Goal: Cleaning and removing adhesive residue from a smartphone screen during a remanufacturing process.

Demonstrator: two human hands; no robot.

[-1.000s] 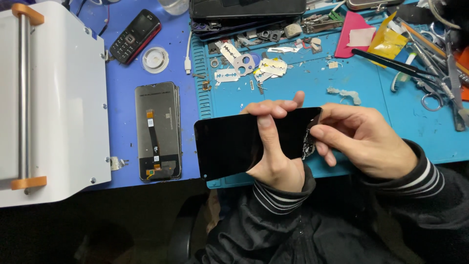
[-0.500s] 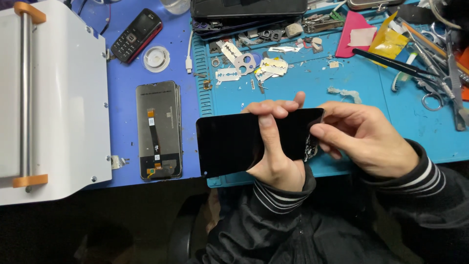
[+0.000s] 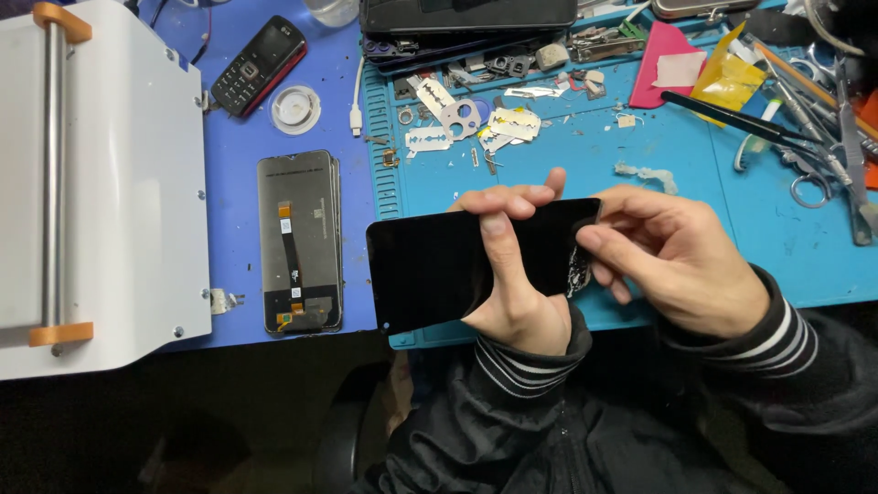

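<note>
A black phone screen panel (image 3: 430, 270) is held flat above the near edge of the blue work mat (image 3: 695, 183). My left hand (image 3: 512, 274) wraps around its middle, thumb lying across the glass. My right hand (image 3: 677, 256) pinches the panel's right end, where the glass looks cracked and whitish. A second display panel (image 3: 297, 242) lies face down on the blue table surface to the left, its ribbon cable showing.
A white machine (image 3: 101, 183) with orange-capped roller bar fills the left. A small keypad phone (image 3: 256, 64), a white round tape roll (image 3: 295, 108), razor blades (image 3: 476, 128), tweezers, scissors (image 3: 809, 183) and yellow and pink sheets litter the far mat.
The screen panel and both hands have shifted very slightly; the grip is the same.
</note>
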